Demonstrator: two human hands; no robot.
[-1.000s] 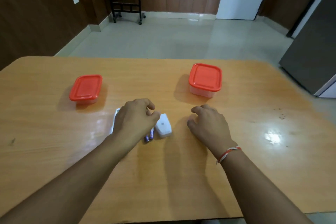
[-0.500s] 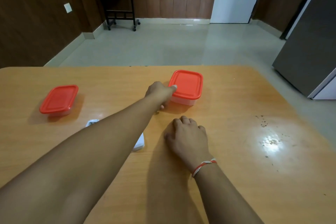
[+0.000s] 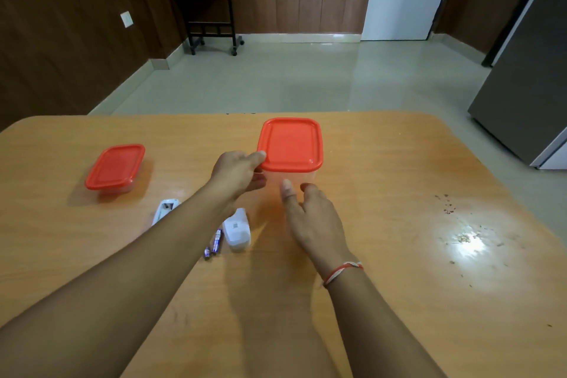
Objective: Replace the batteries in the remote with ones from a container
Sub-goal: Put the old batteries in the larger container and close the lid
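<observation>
Left hand grips a clear tub with a red lid above the glossy wooden table (image 3: 399,162).

The left hand (image 3: 236,175) pinches the translucent, square container (image 3: 290,159) at its near-left corner; the right hand (image 3: 316,218) reaches beneath it, fingers loosely spread, holding nothing. Left of both hands sits a flatter red-lidded tub (image 3: 115,167). Under the left forearm lie the white remote (image 3: 165,210), its smooth cover (image 3: 235,231) and two purple cylindrical batteries (image 3: 213,245).

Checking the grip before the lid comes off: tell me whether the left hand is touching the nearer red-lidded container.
Touching. The head view shows the left hand gripping the container at its left corner, a fingertip on the lid's edge.
</observation>
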